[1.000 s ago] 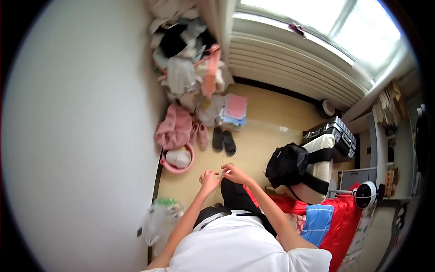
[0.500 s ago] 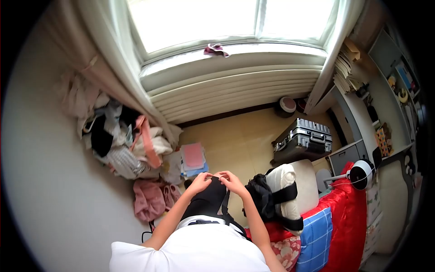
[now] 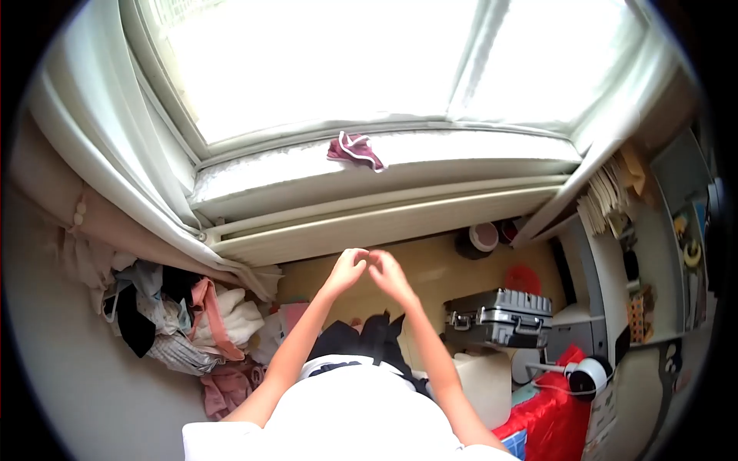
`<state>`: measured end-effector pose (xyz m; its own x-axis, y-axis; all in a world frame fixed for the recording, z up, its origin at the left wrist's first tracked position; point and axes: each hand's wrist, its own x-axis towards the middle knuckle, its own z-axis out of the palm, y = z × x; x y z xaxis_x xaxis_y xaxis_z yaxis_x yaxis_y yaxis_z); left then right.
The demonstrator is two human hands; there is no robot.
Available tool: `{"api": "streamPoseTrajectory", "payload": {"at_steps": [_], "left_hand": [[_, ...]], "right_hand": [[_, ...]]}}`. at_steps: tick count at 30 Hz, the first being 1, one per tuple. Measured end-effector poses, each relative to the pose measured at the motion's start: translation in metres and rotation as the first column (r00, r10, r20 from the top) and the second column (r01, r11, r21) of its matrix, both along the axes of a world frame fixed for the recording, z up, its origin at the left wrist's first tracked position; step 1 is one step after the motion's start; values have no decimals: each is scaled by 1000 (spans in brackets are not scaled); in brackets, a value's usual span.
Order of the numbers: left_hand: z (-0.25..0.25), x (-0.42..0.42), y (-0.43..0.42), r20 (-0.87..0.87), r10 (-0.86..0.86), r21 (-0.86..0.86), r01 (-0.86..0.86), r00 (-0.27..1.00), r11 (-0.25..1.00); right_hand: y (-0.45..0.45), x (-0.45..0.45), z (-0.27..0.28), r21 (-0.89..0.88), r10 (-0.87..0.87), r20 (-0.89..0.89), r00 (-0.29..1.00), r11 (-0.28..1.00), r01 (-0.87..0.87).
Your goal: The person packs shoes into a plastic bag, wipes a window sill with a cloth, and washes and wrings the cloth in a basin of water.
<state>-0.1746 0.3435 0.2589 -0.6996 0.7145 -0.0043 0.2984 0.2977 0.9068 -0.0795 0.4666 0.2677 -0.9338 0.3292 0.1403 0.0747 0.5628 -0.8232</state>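
My left hand (image 3: 347,270) and my right hand (image 3: 390,276) are raised side by side in front of the radiator (image 3: 392,219). Their fingertips nearly meet. The fingers are loosely curved, with thumbs apart, and nothing shows in either hand; the right is slightly blurred. Beyond them, a crumpled maroon cloth with white trim (image 3: 355,151) lies on the windowsill (image 3: 461,157). Below my hands are my black trousers (image 3: 346,338), with a black strap hanging at the waist of my white top (image 3: 361,415).
A heap of clothes (image 3: 181,315) lies against the left wall below the curtain (image 3: 92,131). On the right are a silver-grey suitcase (image 3: 500,316), a round bin (image 3: 478,240), red bedding (image 3: 553,407), a white round device on an arm (image 3: 588,376) and shelves (image 3: 684,230).
My hands have lifted from the black trouser leg and moved forward toward the window. My view has shifted closer to the sill, and the black-and-cream bundle on the right has left view.
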Motion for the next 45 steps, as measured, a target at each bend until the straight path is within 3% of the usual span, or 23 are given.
{"api": "streamPoseTrajectory", "payload": {"at_steps": [2,6,7,8,10,14,16,17,20,23,25,26,28,29,30,32,35,36,38,41,42,44,45], "left_hand": [[22,-18,4,88,15,-30,-12,996,999],[26,-49,2,341,38,60,-62,939,996],[25,-58,2,379,78,45,-102,922,994],[25,-68,3,419,117,28,-141,900,990],[32,-88,10,341,220,55,-253,914,966],[57,-126,40,258,400,125,-440,880,889],[65,-150,54,-74,498,184,-479,864,858],[69,-164,61,-137,519,170,-496,844,851],[87,-200,81,-543,473,178,-455,694,872],[84,-224,94,-448,431,207,-378,783,902],[74,-241,93,-80,289,113,-279,954,954],[69,-248,95,-81,276,112,-266,958,957],[76,-258,99,-21,116,532,-87,993,842],[84,-257,102,208,36,624,-161,978,764],[101,-255,98,279,104,507,-238,955,829],[142,-257,89,75,161,225,-174,984,959],[176,-265,85,-9,113,140,-110,994,984],[179,-268,83,-55,93,62,-89,994,994],[177,-272,82,-71,82,93,-75,994,993],[151,-278,80,-70,53,158,-41,996,987],[152,-273,80,-36,75,162,-68,997,985],[133,-274,63,-133,203,235,-168,970,957],[124,-275,54,-131,213,233,-179,968,956]], "right_hand": [[32,-58,14,195,-20,-130,991,980,45],[78,-173,52,527,24,-220,975,844,99],[87,-197,55,528,10,-148,989,846,70],[93,-220,48,590,-5,-199,980,798,124],[100,-252,36,472,-38,-69,997,879,66],[117,-265,47,256,99,-213,972,966,-42],[125,-268,57,-8,168,-168,971,985,-172],[133,-274,57,-69,186,-205,961,977,-204],[146,-281,100,-480,242,-192,951,822,-306],[160,-287,124,-551,291,-225,930,749,-368],[167,-289,139,-542,309,-218,926,750,-378],[170,-288,148,-534,327,-216,920,749,-392],[177,-285,165,-476,293,-240,925,795,-375],[181,-284,173,-349,251,-245,937,879,-326],[184,-284,180,-210,213,-247,945,941,-266],[191,-283,190,-130,132,-222,966,978,-163],[204,-283,190,-56,53,-140,989,997,-61],[205,-282,188,-131,-21,-113,993,991,7],[209,-276,179,-200,-155,-47,987,969,143],[218,-258,161,-771,-240,-51,969,627,115],[217,-249,168,-849,-286,-65,956,519,97],[201,-226,191,-877,-374,-224,900,479,-19],[197,-222,188,-858,-295,-220,930,513,-40]]}}
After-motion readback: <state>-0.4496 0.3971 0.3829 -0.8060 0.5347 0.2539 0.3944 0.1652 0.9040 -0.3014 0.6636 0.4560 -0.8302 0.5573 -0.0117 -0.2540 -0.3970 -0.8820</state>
